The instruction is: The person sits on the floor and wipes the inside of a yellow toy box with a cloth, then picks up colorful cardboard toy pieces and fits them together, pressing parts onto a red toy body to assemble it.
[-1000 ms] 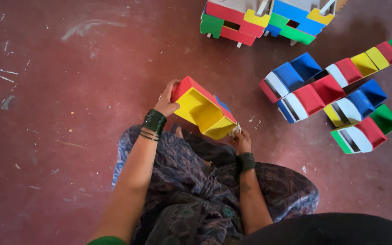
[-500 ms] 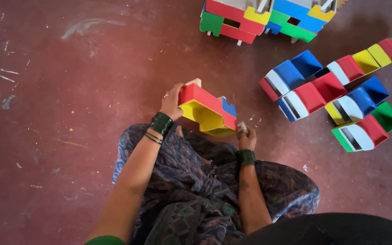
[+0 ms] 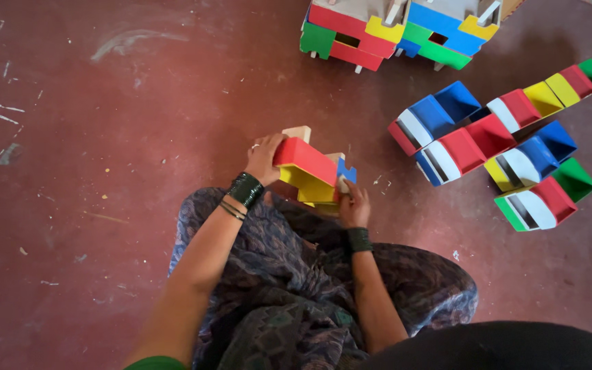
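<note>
Toy [image 3: 307, 169] between both hands [image 3: 310, 183].

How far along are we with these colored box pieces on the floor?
Already set down: a cluster of painted box pieces lying on the red floor to the right, and two assembled multicolor units at the top. In hand: the left hand and right hand both grip one red-yellow-blue piece over the lap. No loose unfinished parts are visible, so what remains cannot be told.
</note>
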A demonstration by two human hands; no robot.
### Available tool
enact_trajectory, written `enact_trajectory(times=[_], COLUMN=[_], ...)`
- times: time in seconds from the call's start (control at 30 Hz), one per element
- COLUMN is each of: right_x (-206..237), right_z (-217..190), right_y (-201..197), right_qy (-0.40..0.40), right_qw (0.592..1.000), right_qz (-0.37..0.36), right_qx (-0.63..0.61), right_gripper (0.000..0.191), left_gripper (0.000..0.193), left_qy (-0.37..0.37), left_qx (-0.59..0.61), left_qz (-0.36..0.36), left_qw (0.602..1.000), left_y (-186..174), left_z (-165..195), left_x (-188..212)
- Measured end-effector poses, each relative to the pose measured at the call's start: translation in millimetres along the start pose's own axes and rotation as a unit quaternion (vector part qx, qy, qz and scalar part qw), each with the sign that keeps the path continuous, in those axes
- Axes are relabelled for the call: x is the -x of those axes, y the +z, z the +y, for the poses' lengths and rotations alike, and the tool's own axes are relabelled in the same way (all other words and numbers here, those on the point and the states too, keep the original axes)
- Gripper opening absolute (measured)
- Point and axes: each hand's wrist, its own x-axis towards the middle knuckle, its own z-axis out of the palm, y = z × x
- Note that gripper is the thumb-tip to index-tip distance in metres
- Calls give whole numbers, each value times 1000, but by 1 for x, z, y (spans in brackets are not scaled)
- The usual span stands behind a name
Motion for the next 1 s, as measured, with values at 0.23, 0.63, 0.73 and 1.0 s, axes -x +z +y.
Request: enact_trajectory(times=[0.23,0.63,0.73,1.0], right_x=[-6,6,5,14], right_z=[-16,8,-11,32], right_y=[6,9,10,3], right_qy=[17,26,10,112], right_qw=[999,999,998,987], right_qz=[-2,-19,-17,-23], right_qx=[-45,-11,-56,114], right_gripper=[37,44,43,40], left_gripper=[73,81,83,91], left_qy=[12,-22,-24,-17], left_qx=[14,22,28,32], left_qz=[-21,-27,-34,-44], left_qw=[1000,999,999,998], left_y=[0,-7,-7,-8], left_z=[-1,0,-4,-4], left_x=[-1,-4,-3,-3])
